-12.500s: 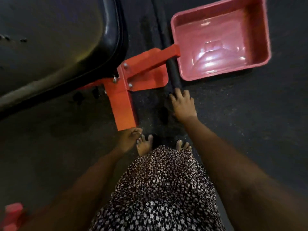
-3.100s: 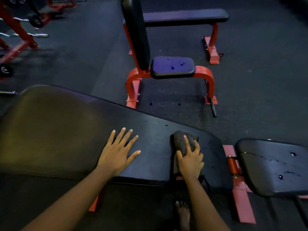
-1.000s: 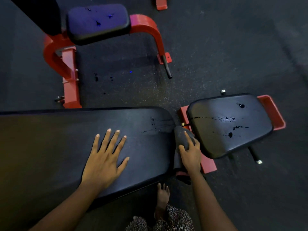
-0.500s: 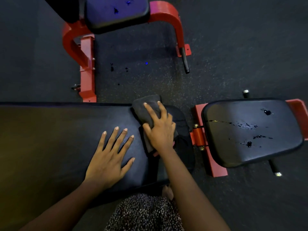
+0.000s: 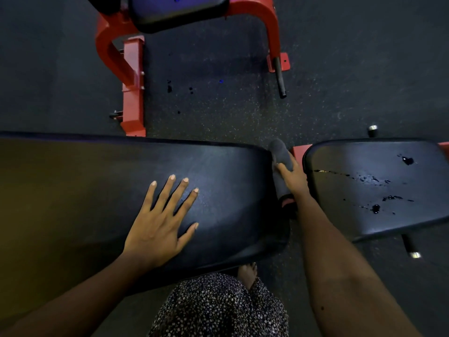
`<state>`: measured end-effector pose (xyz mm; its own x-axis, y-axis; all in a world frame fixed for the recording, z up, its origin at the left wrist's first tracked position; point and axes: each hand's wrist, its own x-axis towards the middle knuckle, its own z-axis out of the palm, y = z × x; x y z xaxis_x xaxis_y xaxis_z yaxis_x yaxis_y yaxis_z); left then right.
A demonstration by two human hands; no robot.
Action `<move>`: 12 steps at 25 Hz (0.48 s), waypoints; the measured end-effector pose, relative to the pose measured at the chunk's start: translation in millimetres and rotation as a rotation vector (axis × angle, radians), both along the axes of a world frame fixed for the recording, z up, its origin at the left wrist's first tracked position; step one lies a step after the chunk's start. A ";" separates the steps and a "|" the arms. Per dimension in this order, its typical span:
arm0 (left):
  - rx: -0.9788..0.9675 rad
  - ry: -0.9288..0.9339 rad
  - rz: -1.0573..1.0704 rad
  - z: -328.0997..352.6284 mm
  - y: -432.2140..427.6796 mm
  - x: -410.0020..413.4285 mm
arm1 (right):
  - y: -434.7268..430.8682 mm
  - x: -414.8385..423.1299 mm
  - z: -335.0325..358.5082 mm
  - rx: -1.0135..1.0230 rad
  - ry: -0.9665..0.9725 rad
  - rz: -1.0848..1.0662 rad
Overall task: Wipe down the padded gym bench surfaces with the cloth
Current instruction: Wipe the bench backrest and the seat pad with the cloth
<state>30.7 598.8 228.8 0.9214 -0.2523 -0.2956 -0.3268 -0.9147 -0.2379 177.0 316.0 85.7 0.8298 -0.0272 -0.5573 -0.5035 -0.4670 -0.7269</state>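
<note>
While the left grip [image 5: 158, 222], a bare hand, lies flat and released on the long pad [image 5: 97, 190] with its fingers spread and straight, the right grip [image 5: 294, 178] reaches down into the gap between that pad and the seat pad [image 5: 352, 215] on the right. It is grasping the cloth [image 5: 278, 154], with its fingers curved over the dark fabric and its thumb on the near side. The cloth is pressed against the rounded right end of the long pad; its top pokes up just past the pad's far corner and its lower end hangs down into the gap. A strip of red frame [image 5: 298, 150] shows between the two pads, just beside the cloth. The seat pad carries wet drops [image 5: 375, 208] and a thin wet streak across its top, and a metal-tipped peg sticks out at its near edge. Beyond the pads, on the dark speckled floor [image 5: 340, 69], stands another bench [image 5: 177, 10] with a black seat on a curved red frame, and a few dark spots [image 5: 169, 88] mark the floor beside it. Near the bottom edge a patterned skirt [image 5: 218, 310] and a bare foot [image 5: 247, 273] show under the long pad's near side.
</note>
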 end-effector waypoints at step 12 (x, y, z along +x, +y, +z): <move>-0.026 -0.020 0.002 -1.0 1.5 -1.2 | -12.6 -156.5 -1.8 0.160 0.134 -0.568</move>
<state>29.5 600.3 227.8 0.9274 -0.2578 -0.2710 -0.3205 -0.9212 -0.2205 20.5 303.4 83.9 0.6323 -0.3525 -0.6899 -0.7342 0.0116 -0.6788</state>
